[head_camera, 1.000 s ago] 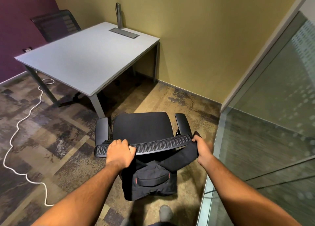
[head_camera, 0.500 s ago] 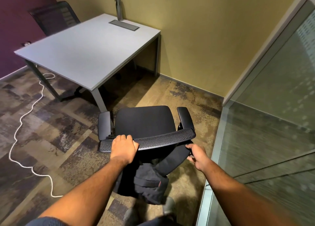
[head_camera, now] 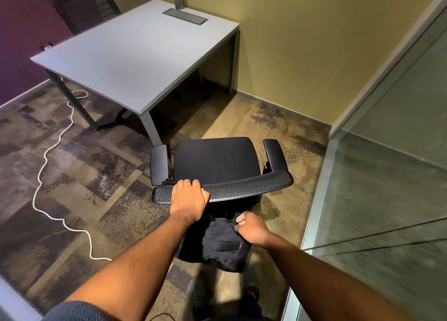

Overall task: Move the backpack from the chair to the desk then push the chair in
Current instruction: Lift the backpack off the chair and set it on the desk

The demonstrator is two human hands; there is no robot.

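Head view shows the left hand (head_camera: 188, 197) curled over the top of the chair (head_camera: 217, 165) backrest, while the right hand (head_camera: 251, 228), grip pinched on dark fabric, holds the backpack (head_camera: 225, 250) behind the chair, well apart from the bare tabletop (head_camera: 135, 56). Lifted over, its straps could likely snag the backrest. Its pockets look closed; their contents are hidden.
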